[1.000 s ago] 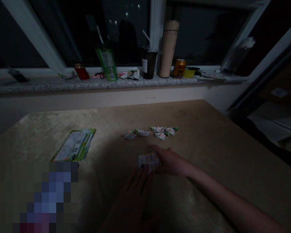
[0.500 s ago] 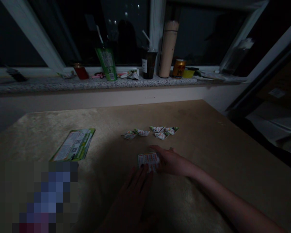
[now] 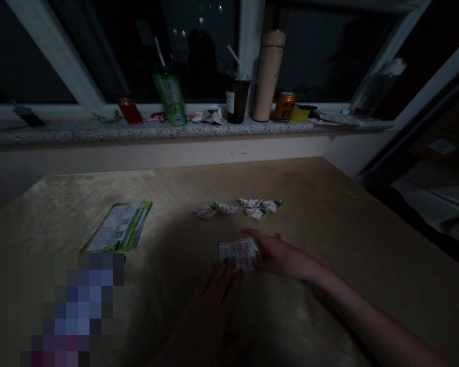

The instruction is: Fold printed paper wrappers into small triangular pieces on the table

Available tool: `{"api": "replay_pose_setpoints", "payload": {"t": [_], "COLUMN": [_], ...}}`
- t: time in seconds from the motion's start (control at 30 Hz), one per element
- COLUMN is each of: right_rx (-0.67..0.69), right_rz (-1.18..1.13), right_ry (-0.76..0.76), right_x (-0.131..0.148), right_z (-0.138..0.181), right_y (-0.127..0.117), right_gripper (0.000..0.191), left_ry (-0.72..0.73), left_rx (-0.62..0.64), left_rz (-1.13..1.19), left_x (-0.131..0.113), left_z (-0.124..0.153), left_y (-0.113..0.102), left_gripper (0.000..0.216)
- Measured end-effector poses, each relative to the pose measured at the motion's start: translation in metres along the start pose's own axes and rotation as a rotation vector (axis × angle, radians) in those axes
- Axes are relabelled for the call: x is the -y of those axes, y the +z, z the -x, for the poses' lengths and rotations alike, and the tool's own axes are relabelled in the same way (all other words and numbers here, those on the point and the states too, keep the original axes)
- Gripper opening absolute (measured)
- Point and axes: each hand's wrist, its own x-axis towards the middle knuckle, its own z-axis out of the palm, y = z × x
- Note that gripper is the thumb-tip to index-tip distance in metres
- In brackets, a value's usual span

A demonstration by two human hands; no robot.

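Observation:
A small rectangular printed paper (image 3: 239,250) with red and dark text lies on the table in front of me. My left hand (image 3: 210,306) rests flat with fingertips on its lower left part. At its right edge is my right hand (image 3: 281,255), thumb and fingers apart around the edge, with no grip on it that I can see. Beyond the paper, several small folded paper pieces (image 3: 255,213), printed green and white, lie in two groups. A larger green-and-white printed packet (image 3: 118,228) lies flat to the left.
Along the back, a speckled windowsill (image 3: 118,133) holds a green cup (image 3: 171,97), a dark cup (image 3: 237,102), a tall pink flask (image 3: 269,76), an orange can (image 3: 285,108) and a red jar (image 3: 130,111). The near left corner is pixelated.
My right hand has slid a little to the right, uncovering more of the paper's right side. My left hand stays on the paper. The camera view has shifted slightly.

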Motion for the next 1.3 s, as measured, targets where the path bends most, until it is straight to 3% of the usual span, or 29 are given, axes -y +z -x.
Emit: {"api": "replay_pose_setpoints", "payload": {"t": [0.27, 0.5, 0.6, 0.73, 0.83, 1.07, 1.3], "right_rx": [0.005, 0.010, -0.007, -0.103, -0.010, -0.135, -0.093], "right_rz": [-0.048, -0.160, -0.244, -0.301, -0.306, -0.052, -0.007], "right_ry": [0.001, -0.025, -0.057, -0.166, -0.249, -0.093, -0.026], "right_x": [-0.005, -0.025, -0.029, -0.021, -0.012, 0.004, 0.012], "right_z": [0.002, 0.003, 0.000, -0.004, -0.006, -0.012, -0.016], "right_y": [-0.006, -0.014, -0.013, -0.001, 0.011, 0.024, 0.017], "right_gripper": [0.067, 0.068, 0.051, 0.006, 0.005, 0.003, 0.005], "left_ry": [0.011, 0.015, 0.033, 0.052, 0.033, -0.198, -0.226], "left_rx": [-0.004, -0.017, -0.033, -0.062, -0.111, -0.325, -0.231], "left_rz": [-0.001, -0.022, -0.031, -0.020, 0.022, 0.296, 0.230], "left_x": [0.003, 0.003, 0.005, 0.009, 0.011, 0.025, 0.025], "left_z": [-0.001, -0.001, -0.003, -0.009, -0.014, -0.033, -0.052], "left_y": [0.004, 0.002, 0.001, -0.004, -0.007, -0.003, -0.014], "left_gripper": [0.087, 0.085, 0.077, 0.068, 0.059, 0.026, 0.015]}}
